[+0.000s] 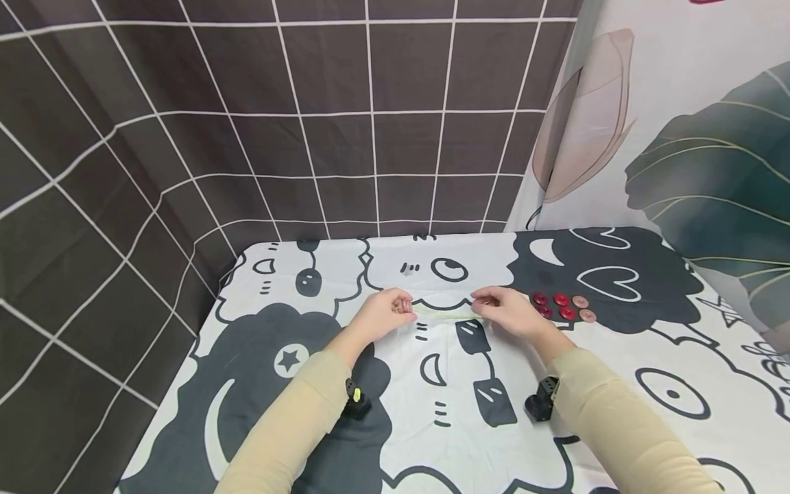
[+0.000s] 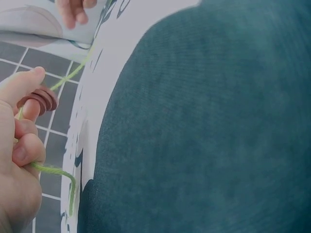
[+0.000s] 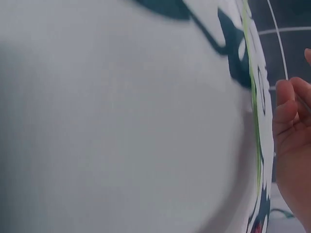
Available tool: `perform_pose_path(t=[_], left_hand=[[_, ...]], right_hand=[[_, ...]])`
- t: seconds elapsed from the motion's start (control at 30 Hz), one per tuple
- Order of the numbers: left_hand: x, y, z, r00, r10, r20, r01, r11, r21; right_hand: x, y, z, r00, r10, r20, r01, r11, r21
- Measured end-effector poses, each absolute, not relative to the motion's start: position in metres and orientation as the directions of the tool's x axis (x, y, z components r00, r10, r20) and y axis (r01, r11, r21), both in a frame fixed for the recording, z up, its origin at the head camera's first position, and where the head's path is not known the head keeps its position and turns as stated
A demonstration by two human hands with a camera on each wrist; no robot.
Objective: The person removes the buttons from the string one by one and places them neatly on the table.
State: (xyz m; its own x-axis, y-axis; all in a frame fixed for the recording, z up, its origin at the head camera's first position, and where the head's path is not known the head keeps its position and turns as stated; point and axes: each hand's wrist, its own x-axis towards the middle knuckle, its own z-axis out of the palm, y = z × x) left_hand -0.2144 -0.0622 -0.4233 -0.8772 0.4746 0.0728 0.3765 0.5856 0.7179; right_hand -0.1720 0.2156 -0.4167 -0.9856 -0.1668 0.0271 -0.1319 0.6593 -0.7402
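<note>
My left hand [image 1: 384,314] pinches a small stack of brownish-pink buttons [image 2: 47,100] between thumb and fingers. A yellow-green string [image 2: 68,77] appears to run through the stack, and its tail hangs from the lower curled fingers. From there the string [image 1: 447,316] stretches to the right, low over the cloth, toward my right hand [image 1: 507,310]. In the right wrist view the fingers [image 3: 285,110] are loosely bent, with the string [image 3: 256,121] passing beside them, apart from them. Nothing shows in the right hand's grasp.
Just right of my right hand lie several loose buttons: dark red and red ones [image 1: 561,300] and two pinkish ones [image 1: 588,315]. A white cloth with black cartoon drawings [image 1: 407,412] covers the table. Behind it hangs a dark grid-patterned curtain [image 1: 333,144], and a leaf-print curtain [image 1: 710,165] hangs at the right.
</note>
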Motion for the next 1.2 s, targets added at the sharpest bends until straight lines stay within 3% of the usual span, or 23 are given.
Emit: perform_pose_path(t=[0.3, 0.57, 0.83, 1.2], left_hand=[[-0.215, -0.062, -0.423, -0.88, 0.468, 0.081, 0.384, 0.599, 0.703], [-0.217, -0.063, -0.425, -0.884, 0.461, 0.075, 0.368, 0.59, 0.719], [-0.215, -0.063, -0.425, -0.886, 0.455, 0.086, 0.371, 0.587, 0.719], [-0.213, -0.063, -0.423, -0.878, 0.472, 0.087, 0.377, 0.567, 0.733]], right_hand=[[-0.183, 0.173, -0.426, -0.979, -0.203, -0.034, -0.078, 0.517, -0.852], [-0.186, 0.149, -0.431, -0.962, -0.27, -0.039, -0.104, 0.493, -0.864], [-0.188, 0.131, -0.429, -0.97, -0.221, -0.099, 0.007, 0.38, -0.925], [-0.194, 0.119, -0.431, -0.958, -0.262, -0.113, 0.026, 0.313, -0.949]])
